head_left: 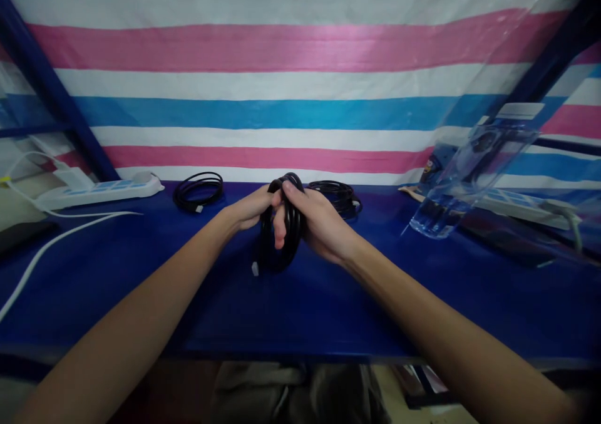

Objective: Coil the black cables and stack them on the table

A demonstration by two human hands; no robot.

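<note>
Both my hands hold one coiled black cable (282, 258) above the middle of the blue table. My left hand (253, 207) grips the coil's upper left side, its fingers partly hidden by the loops. My right hand (323, 223) wraps the right side, with the thumb pressed on top and a fingertip poking through the coil. A pale plug (255, 268) hangs at the coil's lower left. Behind my hands lie two more black cable coils on the table, a thin left one (198, 191) with a pale plug and a right one (334, 193) partly covered by my right hand.
A white power strip (101, 190) with a white charger and cords lies at the left. At the right stand a clear plastic bottle (469, 173) and another power strip (521, 206). A striped sheet (282, 48) hangs behind the blue table (225, 311).
</note>
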